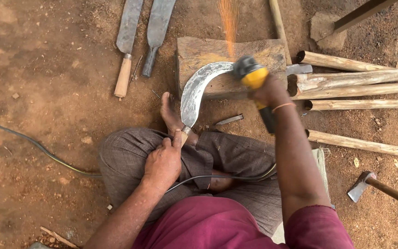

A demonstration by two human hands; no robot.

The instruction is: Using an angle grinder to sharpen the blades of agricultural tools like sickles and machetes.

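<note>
Item: curved grey steel sickle blade [194, 94], lying on a weathered wooden block [259, 50] just ahead of the left hand [163, 161], which grips its handle end. Right hand [269, 91] clenches a yellow angle grinder [253, 74] at the blade's tip; orange sparks [229, 20] fly away from it. Handling advice: light pressure, handle pinned firmly, black cable [217, 177] kept behind the wrists.

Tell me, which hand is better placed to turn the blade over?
Probably left: the left hand already grips the sickle by its handle, while the right hand is busy holding the sparking grinder.
</note>
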